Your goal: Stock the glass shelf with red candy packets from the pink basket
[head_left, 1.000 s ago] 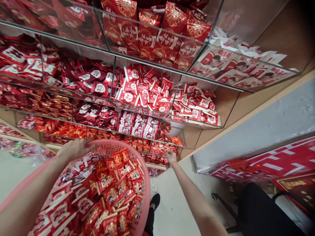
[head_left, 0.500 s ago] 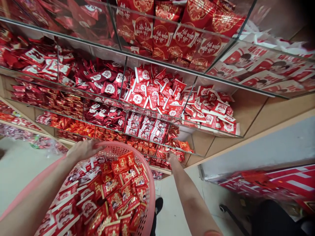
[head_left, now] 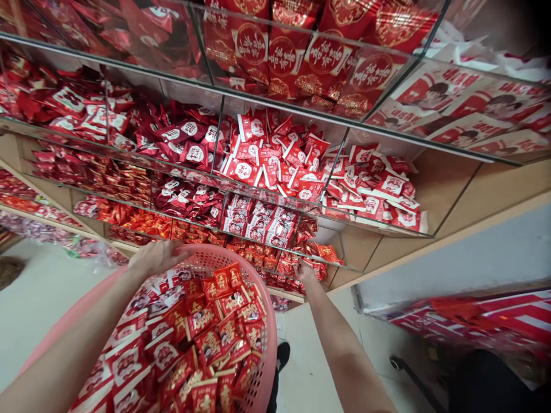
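Observation:
A pink plastic basket (head_left: 270, 344) full of red and gold candy packets (head_left: 202, 338) and white-edged packets (head_left: 124, 358) hangs at the lower left. My left hand (head_left: 157, 257) grips its far rim, thumb side hidden from view. On the right, my right arm reaches down to a low shelf compartment. There my right hand (head_left: 305, 271) is among small red packets (head_left: 316, 267) behind a clear front panel. Its fingers are mostly hidden, so their grip does not show.
Stepped shelves with clear dividers hold red packets (head_left: 275, 155), maroon packets (head_left: 189, 137) and larger red bags (head_left: 288, 54). A wooden shelf edge (head_left: 486, 203) slopes along the right. Below it are red-and-white printed packaging (head_left: 499, 321) and a dark chair (head_left: 486, 381). A shoe (head_left: 283, 355) shows on the tiled floor.
The whole view has shifted slightly, moving shelves, basket and both hands a little to the right. My left hand stays on the basket rim; my right hand stays at the low compartment.

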### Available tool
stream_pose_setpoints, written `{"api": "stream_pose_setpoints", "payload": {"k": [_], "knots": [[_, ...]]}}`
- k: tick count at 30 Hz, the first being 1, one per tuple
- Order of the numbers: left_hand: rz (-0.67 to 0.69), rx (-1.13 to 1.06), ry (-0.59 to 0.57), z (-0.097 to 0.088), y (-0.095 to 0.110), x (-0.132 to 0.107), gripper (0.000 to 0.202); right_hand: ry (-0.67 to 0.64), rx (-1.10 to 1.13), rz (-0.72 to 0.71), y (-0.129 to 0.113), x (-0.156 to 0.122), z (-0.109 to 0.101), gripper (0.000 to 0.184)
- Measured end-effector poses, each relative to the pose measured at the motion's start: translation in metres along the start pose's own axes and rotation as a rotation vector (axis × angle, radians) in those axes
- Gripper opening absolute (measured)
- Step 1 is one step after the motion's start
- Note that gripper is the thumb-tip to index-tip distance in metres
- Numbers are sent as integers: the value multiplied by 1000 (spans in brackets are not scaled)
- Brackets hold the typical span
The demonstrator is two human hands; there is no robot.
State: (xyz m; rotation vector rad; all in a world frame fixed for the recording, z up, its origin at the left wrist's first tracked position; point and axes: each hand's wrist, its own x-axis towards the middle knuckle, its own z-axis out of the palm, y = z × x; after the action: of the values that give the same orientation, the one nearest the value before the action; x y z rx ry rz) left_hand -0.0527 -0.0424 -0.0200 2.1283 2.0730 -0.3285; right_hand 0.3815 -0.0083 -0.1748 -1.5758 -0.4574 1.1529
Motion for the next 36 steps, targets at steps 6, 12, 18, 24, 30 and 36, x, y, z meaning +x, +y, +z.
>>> {"api": "stream_pose_setpoints", "payload": {"k": [6, 12, 18, 24, 30, 36], "knots": [[-33, 4, -22, -15, 10, -3, 77, 22, 182, 151, 6, -49, -37, 9], [-16, -15, -33, -16, 14, 8, 76, -159, 298, 200, -2, -148, -87, 25], [7, -42, -38, -17, 19, 13, 78, -443, 159, 147, -29, -240, -72, 37], [7, -20, -44, -25, 22, 7, 79, -825, -215, 28, -35, -292, -29, 30], [-4, -42, -21, -23, 14, 4, 77, -990, -425, -117, -31, -294, -14, 26], [-19, -25, -21, -20, 6, 4, 76, -1029, -593, -78, -39, -281, -22, 25]]}}
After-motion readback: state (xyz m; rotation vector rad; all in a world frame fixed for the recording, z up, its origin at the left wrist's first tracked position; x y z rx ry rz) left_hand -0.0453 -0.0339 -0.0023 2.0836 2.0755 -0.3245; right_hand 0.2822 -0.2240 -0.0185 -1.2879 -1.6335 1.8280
